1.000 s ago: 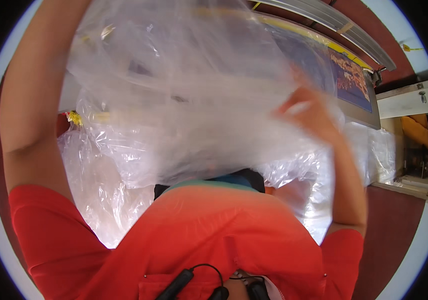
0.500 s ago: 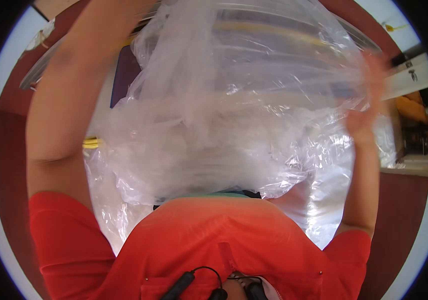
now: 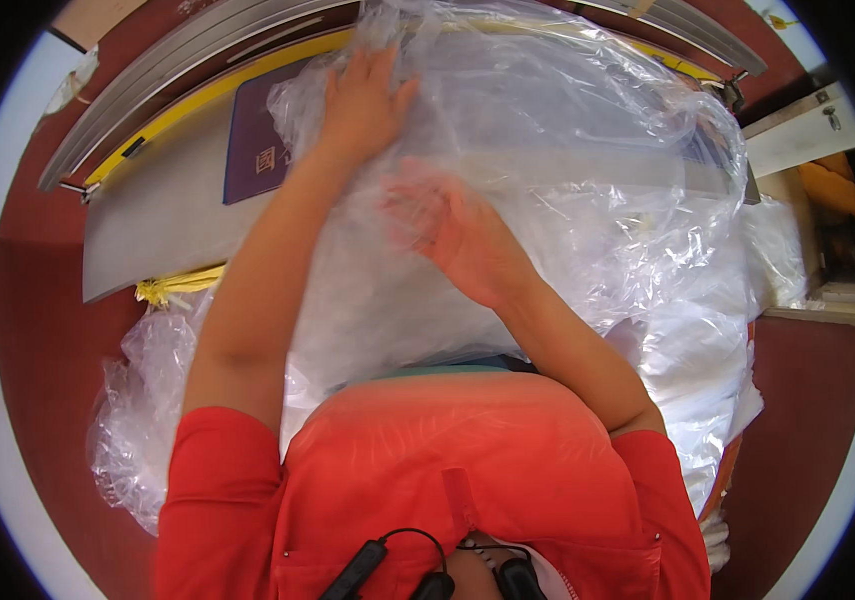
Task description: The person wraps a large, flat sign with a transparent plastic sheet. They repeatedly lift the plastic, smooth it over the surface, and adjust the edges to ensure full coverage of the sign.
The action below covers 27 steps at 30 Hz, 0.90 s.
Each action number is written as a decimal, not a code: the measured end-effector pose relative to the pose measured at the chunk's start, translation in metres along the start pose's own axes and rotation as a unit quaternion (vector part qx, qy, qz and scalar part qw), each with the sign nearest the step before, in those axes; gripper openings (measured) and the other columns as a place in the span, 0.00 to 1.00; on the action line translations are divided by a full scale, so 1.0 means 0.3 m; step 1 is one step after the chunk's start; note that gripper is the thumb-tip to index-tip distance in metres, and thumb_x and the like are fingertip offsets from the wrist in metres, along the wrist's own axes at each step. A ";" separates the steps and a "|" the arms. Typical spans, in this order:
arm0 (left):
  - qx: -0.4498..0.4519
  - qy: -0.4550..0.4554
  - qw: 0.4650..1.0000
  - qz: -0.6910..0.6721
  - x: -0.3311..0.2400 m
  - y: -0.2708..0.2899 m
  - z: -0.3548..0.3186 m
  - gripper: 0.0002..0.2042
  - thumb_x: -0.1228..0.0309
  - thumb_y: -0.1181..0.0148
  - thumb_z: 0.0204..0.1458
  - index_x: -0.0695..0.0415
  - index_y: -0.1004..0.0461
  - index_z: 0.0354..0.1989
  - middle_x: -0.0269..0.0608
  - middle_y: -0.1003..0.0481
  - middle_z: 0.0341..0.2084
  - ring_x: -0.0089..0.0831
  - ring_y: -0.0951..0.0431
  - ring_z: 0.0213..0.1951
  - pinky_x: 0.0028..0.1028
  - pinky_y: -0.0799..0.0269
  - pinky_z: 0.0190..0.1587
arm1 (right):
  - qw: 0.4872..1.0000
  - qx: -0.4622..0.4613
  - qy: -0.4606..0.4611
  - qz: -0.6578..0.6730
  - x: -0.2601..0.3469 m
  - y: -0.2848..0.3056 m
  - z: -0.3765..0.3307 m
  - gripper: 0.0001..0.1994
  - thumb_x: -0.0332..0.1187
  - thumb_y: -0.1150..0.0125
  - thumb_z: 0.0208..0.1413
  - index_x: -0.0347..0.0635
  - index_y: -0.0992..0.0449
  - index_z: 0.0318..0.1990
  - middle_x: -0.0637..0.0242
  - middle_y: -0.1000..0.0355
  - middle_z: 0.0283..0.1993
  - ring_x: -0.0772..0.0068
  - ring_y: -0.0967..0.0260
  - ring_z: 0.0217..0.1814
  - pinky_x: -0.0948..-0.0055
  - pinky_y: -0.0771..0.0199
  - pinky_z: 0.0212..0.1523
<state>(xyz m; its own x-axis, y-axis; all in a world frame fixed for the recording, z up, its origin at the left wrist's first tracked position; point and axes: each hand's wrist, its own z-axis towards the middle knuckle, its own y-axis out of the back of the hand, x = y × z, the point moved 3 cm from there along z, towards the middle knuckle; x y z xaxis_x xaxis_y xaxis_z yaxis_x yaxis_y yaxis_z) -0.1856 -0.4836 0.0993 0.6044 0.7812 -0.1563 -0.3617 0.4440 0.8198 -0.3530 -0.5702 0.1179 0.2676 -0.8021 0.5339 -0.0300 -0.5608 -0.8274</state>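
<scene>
A large clear plastic sheet (image 3: 588, 130), crumpled and shiny, spreads across the work surface in front of me. My left hand (image 3: 363, 105) lies on its upper left part, palm down with fingers spread. Nearer to me, my right hand (image 3: 458, 225) is over the sheet's middle, its stretched fingers blurred by motion. Whether that hand touches the plastic, I cannot tell. Left of my left hand, a dark purple panel with a blue edge (image 3: 253, 135) shows from beneath the plastic on a grey board (image 3: 163, 215).
Metal rails (image 3: 178, 60) and a yellow strip (image 3: 213, 80) run along the far side. A yellow tied bundle (image 3: 178, 285) lies at the board's near left edge. More crumpled plastic (image 3: 143, 400) hangs at the left. A white board with a latch (image 3: 813, 135) stands at the right.
Both hands have come inward from wide apart, the right one leaving the sheet's right edge. The plastic has settled lower and flatter, uncovering more of the board and purple panel.
</scene>
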 end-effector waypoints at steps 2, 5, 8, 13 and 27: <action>0.019 0.023 1.000 0.009 0.017 -0.016 -0.076 0.24 0.55 0.58 0.48 0.59 0.41 0.48 0.48 0.40 0.48 0.44 0.43 0.52 0.41 0.53 0.53 | 0.982 -0.006 0.053 -0.180 0.016 0.048 0.005 0.15 0.40 0.53 0.50 0.36 0.34 0.38 0.67 0.33 0.31 0.78 0.35 0.32 0.80 0.36 0.36; -0.019 0.005 1.000 -0.017 0.028 0.016 -0.113 0.19 0.59 0.54 0.47 0.58 0.37 0.44 0.49 0.36 0.44 0.43 0.40 0.49 0.35 0.46 0.49 | 0.952 -0.034 0.047 -0.302 0.017 0.051 -0.008 0.09 0.32 0.51 0.49 0.36 0.33 0.34 0.70 0.36 0.25 0.81 0.38 0.27 0.81 0.36 0.34; -0.066 0.078 0.977 -0.187 0.055 0.089 -0.126 0.15 0.62 0.50 0.45 0.56 0.33 0.40 0.47 0.33 0.39 0.41 0.35 0.44 0.31 0.43 0.46 | 0.920 -0.045 0.088 -0.380 0.011 0.047 -0.046 0.05 0.28 0.52 0.49 0.35 0.33 0.32 0.70 0.36 0.22 0.82 0.38 0.25 0.83 0.37 0.31; 0.055 -0.093 0.941 -0.319 -0.153 0.340 -0.126 0.14 0.73 0.42 0.36 0.54 0.29 0.36 0.39 0.36 0.28 0.34 0.37 0.35 0.28 0.42 0.40 | 0.823 -0.065 0.199 -0.528 0.035 0.046 -0.099 0.04 0.25 0.52 0.47 0.34 0.34 0.30 0.68 0.35 0.21 0.80 0.36 0.22 0.83 0.36 0.25; -0.214 -0.113 0.901 -0.361 -0.254 0.601 -0.135 0.07 0.73 0.60 0.50 0.62 0.35 0.28 0.43 0.32 0.32 0.32 0.34 0.41 0.33 0.42 0.47 | 0.296 -0.162 0.443 -0.831 0.601 0.109 0.004 0.21 0.47 0.49 0.44 0.45 0.34 0.44 0.60 0.35 0.43 0.59 0.39 0.45 0.62 0.42 0.45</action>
<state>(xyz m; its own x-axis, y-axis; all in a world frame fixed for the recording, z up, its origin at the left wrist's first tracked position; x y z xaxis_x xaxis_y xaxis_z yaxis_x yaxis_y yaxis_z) -0.3256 -0.4454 0.2368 0.9032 0.1336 -0.4080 -0.0283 0.9668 0.2538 -0.3044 -0.7328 0.1870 -0.1816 0.9770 0.1120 -0.6946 -0.2080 0.6887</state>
